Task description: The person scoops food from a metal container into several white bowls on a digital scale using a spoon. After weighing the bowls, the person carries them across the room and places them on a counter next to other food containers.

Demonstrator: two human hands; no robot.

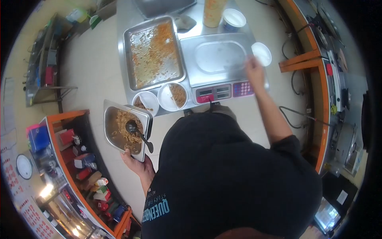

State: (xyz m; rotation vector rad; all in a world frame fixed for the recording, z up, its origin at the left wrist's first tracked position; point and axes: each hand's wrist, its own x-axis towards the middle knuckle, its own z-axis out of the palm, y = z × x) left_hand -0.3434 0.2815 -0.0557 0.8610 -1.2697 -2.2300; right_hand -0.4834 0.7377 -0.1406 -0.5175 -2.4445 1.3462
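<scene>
My left hand [137, 162] grips a deep steel food pan [112, 133] by its near edge, left of the table. The pan is tilted and contains brown, shredded-looking food [126, 118], with a black ladle [137, 131] lying in it. My right hand [254, 72], smeared by motion, is over the right side of the scale [221, 59], its fingers right at the rim of a white bowl [262, 54]; I cannot tell whether they hold it. Two more white bowls, one partly filled [166, 96] and one [146, 102] beside the pan, contain brown food on one side.
A large steel tray [184, 73] with orange, oily food remains lies left of the scale. Behind the scale stand a container of yellowish-orange content [214, 14], a white tub [234, 19] and a crumpled cloth [185, 22]. Orange-edged shelving [65, 115] flanks the floor at left.
</scene>
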